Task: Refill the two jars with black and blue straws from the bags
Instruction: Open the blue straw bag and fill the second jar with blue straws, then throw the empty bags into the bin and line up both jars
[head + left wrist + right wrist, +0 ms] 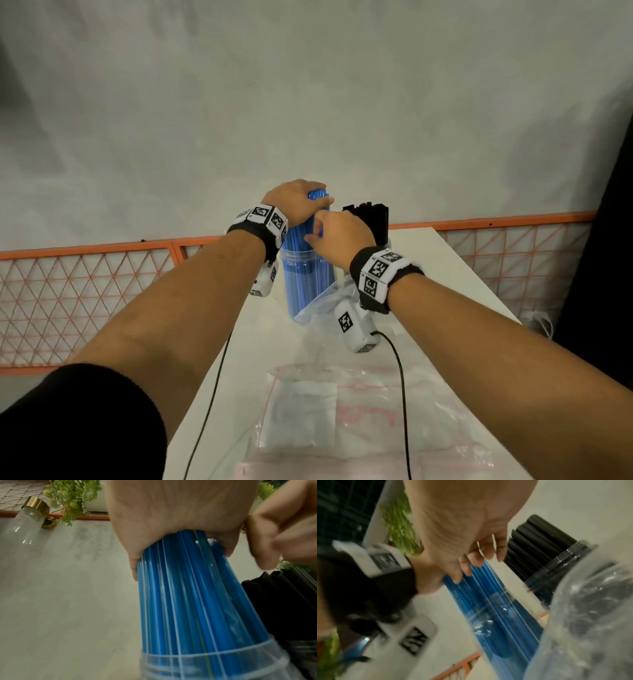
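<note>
A bunch of blue straws (306, 274) stands upright in a clear jar (298, 255) on the white table. My left hand (294, 202) caps the straw tops, palm down, fingers curled round the bunch (188, 595). My right hand (339, 236) comes in from the right, and its curled fingertips (471, 563) lie on the upper part of the blue straws (488, 588). Black straws (368, 216) fill a second clear jar (556, 574) just right of the blue one. A crumpled clear bag (325, 301) lies at the foot of the jars.
A flat clear bag with red print (342, 411) lies near the table's (445, 267) front. Two black cables (400, 394) trail from my wrists. An orange mesh fence (85, 291) runs behind. A gold-capped glass bottle (29, 520) and a green plant (72, 496) show in the left wrist view.
</note>
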Tool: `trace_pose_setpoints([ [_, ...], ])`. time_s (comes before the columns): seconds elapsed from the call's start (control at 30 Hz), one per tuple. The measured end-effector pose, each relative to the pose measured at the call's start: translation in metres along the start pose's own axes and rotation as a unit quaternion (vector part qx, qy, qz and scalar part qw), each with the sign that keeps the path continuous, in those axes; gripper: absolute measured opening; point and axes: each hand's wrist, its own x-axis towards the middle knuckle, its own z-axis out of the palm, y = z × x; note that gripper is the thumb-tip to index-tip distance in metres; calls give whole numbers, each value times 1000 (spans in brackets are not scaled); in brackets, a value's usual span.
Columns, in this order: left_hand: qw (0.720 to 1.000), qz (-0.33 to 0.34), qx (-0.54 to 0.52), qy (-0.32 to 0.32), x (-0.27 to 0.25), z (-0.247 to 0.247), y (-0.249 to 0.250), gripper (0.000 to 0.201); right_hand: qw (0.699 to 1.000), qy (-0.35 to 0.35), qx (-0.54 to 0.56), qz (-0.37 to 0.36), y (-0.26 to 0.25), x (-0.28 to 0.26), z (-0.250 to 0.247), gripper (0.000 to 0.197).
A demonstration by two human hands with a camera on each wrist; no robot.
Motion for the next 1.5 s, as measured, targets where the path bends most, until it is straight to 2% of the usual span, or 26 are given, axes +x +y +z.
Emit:
trace_pose_setpoints([
  [0.03, 1000, -3, -7, 9, -1, 0, 2, 55, 1000, -30, -9, 0, -1, -7, -7, 29],
  [0.1, 998, -8, -33, 53, -6, -2, 8, 52, 983, -155, -100, 9, -1, -25, -14, 53],
  [0.17, 985, 3, -73, 158, -14, -4, 16, 44, 926, -337, -166, 36, 1, -49, -12, 94],
  [0.23, 956, 20, -132, 262, -27, -3, 26, 30, 863, -475, -155, 68, 8, -73, -1, 118],
  [0.3, 936, 24, -192, 294, -42, 2, 37, 20, 815, -555, -138, 96, 13, -94, 17, 126],
  [0.37, 929, 16, -251, 271, -58, 10, 46, 11, 791, -576, -188, 85, 12, -112, 34, 131],
  [0.43, 923, 6, -304, 235, -73, 20, 54, 9, 801, -547, -241, 46, 9, -122, 42, 131],
  [0.5, 924, -18, -328, 194, -87, 32, 59, 11, 826, -520, -216, 24, 9, -124, 42, 121],
  [0.57, 924, -46, -352, 140, -99, 41, 63, 13, 842, -512, -168, 32, 10, -126, 41, 107],
  [0.63, 925, -72, -364, 87, -112, 48, 65, 11, 855, -496, -149, 35, 9, -135, 41, 85],
  [0.7, 928, -92, -355, 60, -123, 55, 66, 12, 875, -460, -151, 21, 7, -147, 45, 64],
  [0.8, 931, -117, -344, -9, -141, 62, 66, 15, 906, -403, -131, 8, 14, -156, 41, 43],
  [0.9, 945, -137, -285, -89, -160, 66, 68, 30, 963, -261, -33, 49, 24, -155, 16, 14],
  [0.97, 949, -129, -270, -97, -170, 66, 73, 42, 985, -150, 44, 68, 32, -152, -3, 18],
  [1.0, 933, -123, -320, -111, -175, 64, 79, 47, 988, -99, 95, 73, 35, -152, -11, 26],
  [1.03, 896, -110, -405, -143, -178, 62, 87, 50, 984, -50, 149, 82, 36, -152, -19, 31],
  [1.1, 783, -63, -583, -208, -182, 59, 106, 52, 960, 49, 256, 104, 33, -152, -31, 22],
  [1.13, 737, -53, -640, -211, -182, 59, 118, 51, 939, 90, 310, 118, 31, -153, -36, 19],
  [1.17, 714, -53, -671, -194, -182, 60, 131, 49, 915, 117, 362, 133, 30, -154, -41, 23],
  [1.23, 708, -66, -691, -130, -179, 65, 158, 39, 867, 147, 449, 160, 31, -162, -48, 27],
  [1.3, 718, -78, -687, -78, -175, 70, 182, 30, 844, 172, 475, 177, 38, -171, -56, 24],
  [1.37, 735, -78, -673, -32, -172, 74, 205, 30, 836, 214, 469, 188, 43, -181, -64, 23],
  [1.43, 756, -72, -650, 19, -167, 78, 228, 29, 834, 262, 446, 192, 47, -190, -75, 34],
  [1.5, 765, -66, -639, 53, -162, 79, 250, 21, 862, 292, 368, 192, 57, -203, -88, 47],
])
